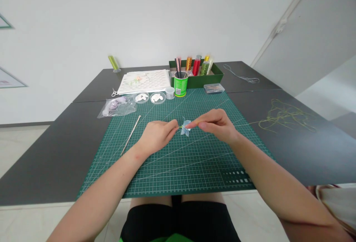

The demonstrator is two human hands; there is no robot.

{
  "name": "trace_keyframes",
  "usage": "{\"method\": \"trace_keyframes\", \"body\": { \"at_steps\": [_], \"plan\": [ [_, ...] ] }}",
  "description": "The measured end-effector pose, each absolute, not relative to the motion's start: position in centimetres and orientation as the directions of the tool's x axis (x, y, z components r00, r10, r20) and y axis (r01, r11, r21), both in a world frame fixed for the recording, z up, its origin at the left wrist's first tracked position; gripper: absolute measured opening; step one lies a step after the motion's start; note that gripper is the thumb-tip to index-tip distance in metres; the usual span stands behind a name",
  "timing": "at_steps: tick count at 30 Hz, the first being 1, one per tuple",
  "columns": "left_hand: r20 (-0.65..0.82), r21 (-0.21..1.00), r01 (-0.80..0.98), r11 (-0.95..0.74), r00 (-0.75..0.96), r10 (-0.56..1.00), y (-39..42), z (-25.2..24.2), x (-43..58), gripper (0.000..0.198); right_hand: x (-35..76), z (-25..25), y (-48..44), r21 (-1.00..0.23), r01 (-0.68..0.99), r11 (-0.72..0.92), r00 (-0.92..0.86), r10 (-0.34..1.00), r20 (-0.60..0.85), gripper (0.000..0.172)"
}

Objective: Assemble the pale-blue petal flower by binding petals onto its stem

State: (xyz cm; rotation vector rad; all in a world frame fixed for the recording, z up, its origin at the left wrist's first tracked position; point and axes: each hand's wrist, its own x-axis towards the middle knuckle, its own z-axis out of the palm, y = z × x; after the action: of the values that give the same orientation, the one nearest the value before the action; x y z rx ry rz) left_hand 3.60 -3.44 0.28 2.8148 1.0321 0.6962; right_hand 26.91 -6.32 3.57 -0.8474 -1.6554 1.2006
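Over the middle of a green cutting mat (178,160), both my hands meet on a small pale blue flower-like piece (185,128). My left hand (157,135) is closed in a pinch at the piece's left side. My right hand (215,124) pinches it from the right, fingers pressed together. A thin green thread (250,123) runs from the piece off to the right toward a loose tangle of green thread (283,117) on the dark table (55,153).
A metal rod (130,135) lies on the mat's left part. Behind it sit a plastic bag (116,106), two small dishes (149,97), a green cup of tools (180,82), a green box of thread spools (198,72), a paper sheet (144,80) and a clear case (214,88).
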Motion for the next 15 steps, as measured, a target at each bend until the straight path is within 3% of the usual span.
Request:
{"method": "trace_keyframes", "body": {
  "at_steps": [5, 10, 15],
  "plan": [
    [0.360, 0.199, 0.424, -0.883, 0.807, 0.468, -4.9, 0.5, 4.6, 0.027, 27.0, 2.9, -5.5, -0.913, 0.004, 0.409, -0.161, 0.901, 0.403, 0.028],
    [0.404, 0.148, 0.337, -0.930, 0.838, 0.368, -5.5, 0.9, 4.7, 0.027, 26.8, 2.3, -4.5, -0.912, 0.045, 0.408, -0.128, 0.908, 0.400, 0.029],
    [0.548, 0.093, 0.335, -0.938, 0.769, 0.329, -5.7, 1.1, 4.6, 0.023, 26.8, 1.7, -3.5, -0.905, 0.127, 0.407, -0.134, 0.911, 0.391, 0.034]
  ]
}}
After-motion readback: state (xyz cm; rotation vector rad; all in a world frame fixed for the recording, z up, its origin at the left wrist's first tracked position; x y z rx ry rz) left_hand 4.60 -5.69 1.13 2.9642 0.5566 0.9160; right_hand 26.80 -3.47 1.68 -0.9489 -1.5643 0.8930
